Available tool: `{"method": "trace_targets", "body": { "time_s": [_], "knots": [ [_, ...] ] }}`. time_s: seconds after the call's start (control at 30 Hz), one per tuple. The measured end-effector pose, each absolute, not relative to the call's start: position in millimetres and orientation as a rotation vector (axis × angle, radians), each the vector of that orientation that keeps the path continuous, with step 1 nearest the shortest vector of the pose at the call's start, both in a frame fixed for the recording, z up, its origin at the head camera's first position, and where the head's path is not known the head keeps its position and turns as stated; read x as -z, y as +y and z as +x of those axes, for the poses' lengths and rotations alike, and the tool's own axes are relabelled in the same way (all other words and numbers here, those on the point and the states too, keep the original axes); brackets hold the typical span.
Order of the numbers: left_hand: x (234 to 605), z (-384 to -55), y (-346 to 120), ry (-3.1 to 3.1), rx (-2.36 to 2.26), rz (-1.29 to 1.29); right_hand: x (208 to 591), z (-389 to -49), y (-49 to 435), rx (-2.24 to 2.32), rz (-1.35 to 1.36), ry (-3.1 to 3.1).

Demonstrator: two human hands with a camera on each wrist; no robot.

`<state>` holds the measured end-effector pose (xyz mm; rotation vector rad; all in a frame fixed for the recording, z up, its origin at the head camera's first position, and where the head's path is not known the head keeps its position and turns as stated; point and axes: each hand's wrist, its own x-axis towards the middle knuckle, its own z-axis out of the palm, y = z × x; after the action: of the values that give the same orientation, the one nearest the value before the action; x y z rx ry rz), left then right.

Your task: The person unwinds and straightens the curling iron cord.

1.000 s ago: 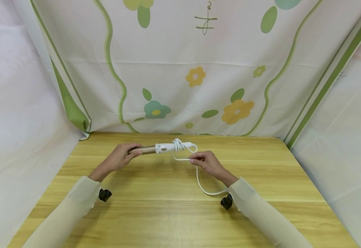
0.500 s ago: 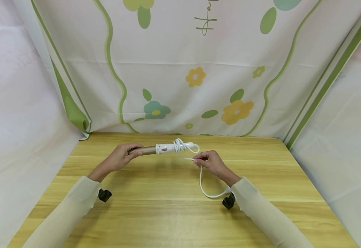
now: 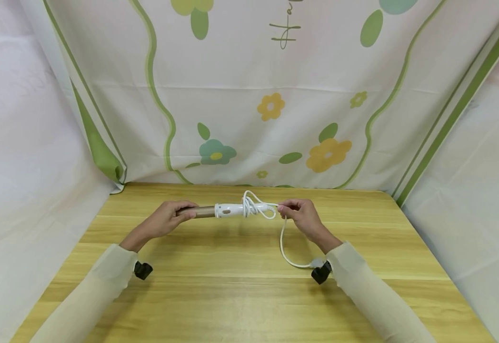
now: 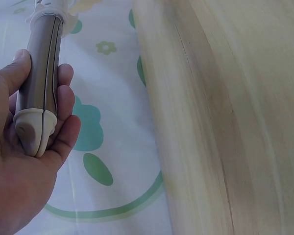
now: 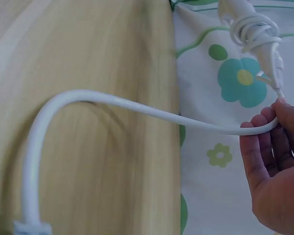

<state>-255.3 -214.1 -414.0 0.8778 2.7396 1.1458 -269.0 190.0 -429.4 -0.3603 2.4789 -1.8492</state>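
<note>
A curling iron (image 3: 229, 210) with a gold-brown barrel and white handle is held level above the wooden table. My left hand (image 3: 169, 218) grips the barrel's far end; in the left wrist view the fingers wrap the barrel (image 4: 40, 68) near its pale tip (image 4: 34, 129). White power cord (image 3: 249, 206) is wound in several loops around the handle. My right hand (image 3: 303, 216) pinches the cord just beyond the handle's end, between thumb and fingertips. From there the cord (image 5: 152, 111) hangs down and curves toward a plug end (image 3: 316, 263) near the right wrist.
The wooden table (image 3: 241, 295) spreads beneath both hands. A flowered white curtain (image 3: 232, 57) hangs along its back edge, with white cloth at both sides. Black camera mounts (image 3: 143, 270) sit at the wrists.
My right hand has moved right and slightly up with the cord, and a cord loop now rises over the handle. The left hand stays at the barrel; the handle end has dipped slightly.
</note>
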Motion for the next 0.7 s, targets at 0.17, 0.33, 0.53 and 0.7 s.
{"method": "trace_targets", "body": {
  "time_s": [0.17, 0.33, 0.53, 0.7],
  "knots": [
    [414, -256, -214, 2.748, -1.128, 0.855, 421, -268, 196, 1.916, -0.449, 2.440],
    [415, -257, -214, 2.753, -1.126, 0.860, 414, -267, 204, 1.937, -0.601, 2.345],
    [416, -258, -215, 2.781, -1.120, 0.888, 406, -265, 218, 1.895, -0.722, 2.232],
    [416, -259, -215, 2.786, -1.118, 0.872, 400, -263, 229, 1.787, -0.832, 2.143]
  ]
}}
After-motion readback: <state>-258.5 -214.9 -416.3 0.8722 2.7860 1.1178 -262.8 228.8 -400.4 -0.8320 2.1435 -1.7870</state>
